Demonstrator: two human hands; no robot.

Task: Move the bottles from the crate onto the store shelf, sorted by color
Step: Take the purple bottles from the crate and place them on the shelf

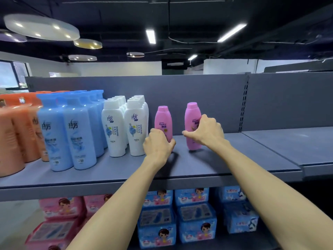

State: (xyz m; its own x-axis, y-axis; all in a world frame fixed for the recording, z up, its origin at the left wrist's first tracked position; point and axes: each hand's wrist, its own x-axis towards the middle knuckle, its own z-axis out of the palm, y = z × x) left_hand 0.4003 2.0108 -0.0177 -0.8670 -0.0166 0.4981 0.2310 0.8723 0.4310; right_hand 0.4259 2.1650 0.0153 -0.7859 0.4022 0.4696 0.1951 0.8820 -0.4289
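**Gripping two pink bottles on the grey shelf**

Holding one in each hand now: your left hand [158, 145] has its fingers curled round the lower half of the left pink bottle [163, 120], and your right hand [207, 130] wraps the middle of the right pink bottle [192, 123]. Both stand upright on the shelf [234, 159], a gap between them, caps up. Just left of your left hand sit the white bottles [124, 127] in two rows, then the blue bottles [70, 130], then the orange bottles [16, 134] at the far left edge, each colour grouped together. Below the shelf you've got pink packs [61, 208] on the left and blue packs [194, 213] on the right
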